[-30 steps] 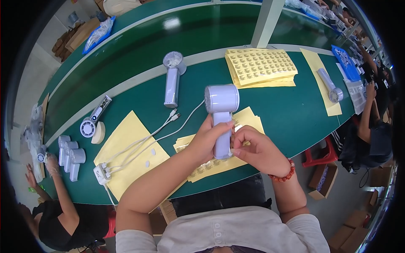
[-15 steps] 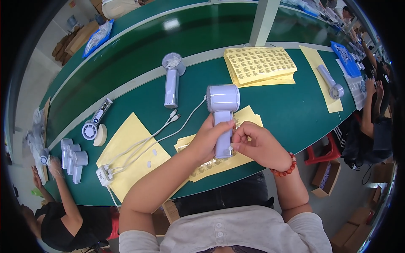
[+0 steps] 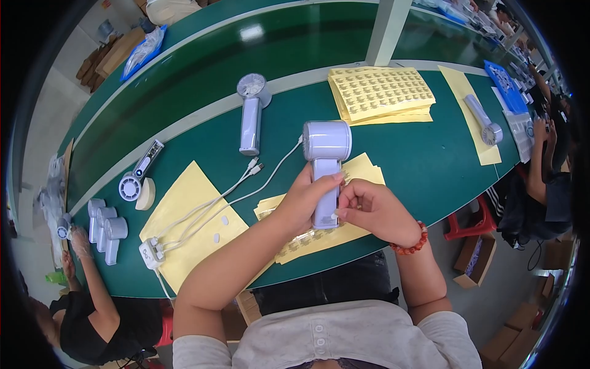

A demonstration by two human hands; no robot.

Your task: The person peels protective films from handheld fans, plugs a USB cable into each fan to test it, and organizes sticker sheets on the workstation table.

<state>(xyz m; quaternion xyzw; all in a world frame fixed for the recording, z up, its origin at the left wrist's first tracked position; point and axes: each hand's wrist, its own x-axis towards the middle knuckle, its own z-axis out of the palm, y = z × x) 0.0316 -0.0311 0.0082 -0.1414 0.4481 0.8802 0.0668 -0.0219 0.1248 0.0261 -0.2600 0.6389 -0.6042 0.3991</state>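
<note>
A lilac handheld fan point(image 3: 327, 141) stands over the near middle of the bench, head away from me. My left hand point(image 3: 305, 195) is wrapped around its handle, thumb across the front. At the handle's lower right edge, the thumb and finger of my right hand point(image 3: 375, 206) are pinched together; whatever is between them is too small to make out. A white cable point(image 3: 279, 165) runs to the left side of the fan's head. Beneath my hands lie yellow sticker sheets point(image 3: 362, 169), partly covered.
Left, a white charger point(image 3: 150, 253) with several cables rests on a yellow sheet point(image 3: 184, 203). Another fan point(image 3: 251, 123) lies farther back, an opened one point(image 3: 140, 172) lies left. A sticker stack point(image 3: 381, 92) sits behind, under a post point(image 3: 388, 34). Co-workers sit at both sides.
My hands and the fan stay almost in place, with only a slight shift in the view. The co-worker's hand at the far left has moved.
</note>
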